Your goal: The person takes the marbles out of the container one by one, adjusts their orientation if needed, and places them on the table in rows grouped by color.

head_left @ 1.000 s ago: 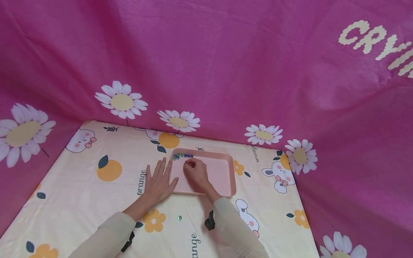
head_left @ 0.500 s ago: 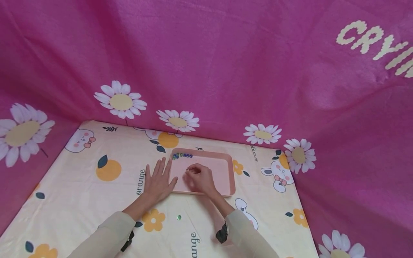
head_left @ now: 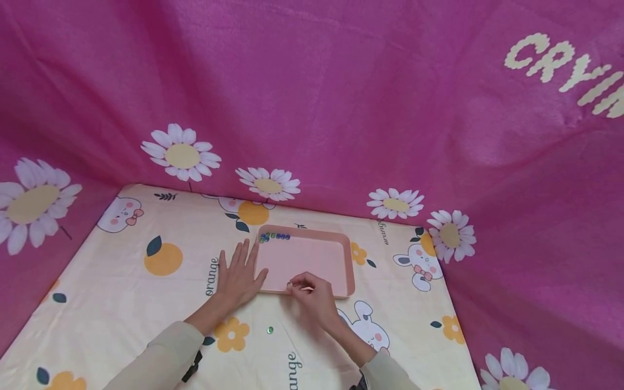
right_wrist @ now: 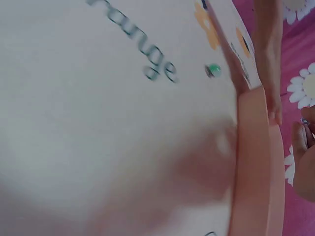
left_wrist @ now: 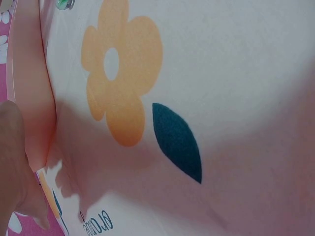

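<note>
A shallow pink tray (head_left: 348,265) lies on the patterned cloth. Several blue and green glass marbles (head_left: 278,236) sit in its far left corner, most in a row along the back wall. My left hand (head_left: 238,277) lies flat with spread fingers at the tray's left edge. Above the tray's near edge, my right hand (head_left: 316,300) pinches a small glassy marble (right_wrist: 305,121) between thumb and fingertip; the fingers mostly cover it, so its colour is unclear. A single green marble (head_left: 270,330) rests on the cloth in front of the tray, between my forearms.
The cream cloth (head_left: 185,303) is printed with oranges, flowers and rabbits and covers the table. A magenta curtain (head_left: 312,108) with daisies hangs behind and at both sides. The tray's raised wall (right_wrist: 251,162) stands beside my right hand.
My right hand has drawn back from beside the marble row to the tray's near edge, its fingertips still pinched. The left hand and the loose green marble have stayed in place.
</note>
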